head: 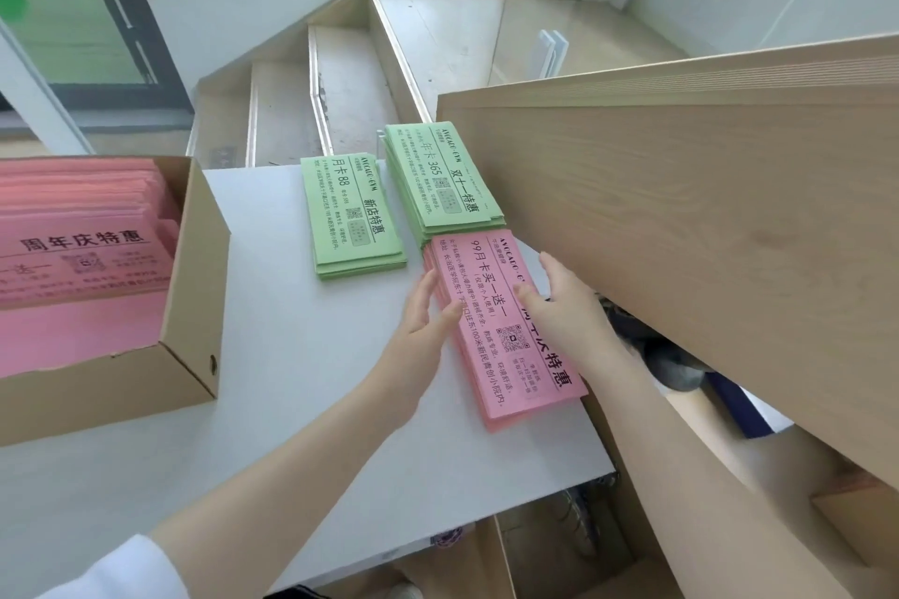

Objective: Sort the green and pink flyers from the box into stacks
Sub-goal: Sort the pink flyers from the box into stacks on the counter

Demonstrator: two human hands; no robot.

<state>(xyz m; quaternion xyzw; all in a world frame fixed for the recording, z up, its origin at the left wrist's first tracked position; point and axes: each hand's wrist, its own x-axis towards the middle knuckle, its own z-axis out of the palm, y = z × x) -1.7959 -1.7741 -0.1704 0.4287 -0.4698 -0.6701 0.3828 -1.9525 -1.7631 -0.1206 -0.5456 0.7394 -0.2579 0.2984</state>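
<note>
Head view: a cardboard box of pink flyers, cut off at the frame's left edge, sits on the white bench. Three stacks lie right of centre: two green stacks and one pink stack, which the left hand and right hand flank with straight fingers against its long edges.

2 green stacks, 1 pink stack, 1 box.

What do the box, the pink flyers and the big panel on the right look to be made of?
Box: brown corrugated cardboard, matte, with raw cut edges.
Pink flyers: thin coloured paper, matte, black print, edges fanned in a stack.
Panel: wood-grain board, probably laminate or veneer; its top edge shows layers.
</note>
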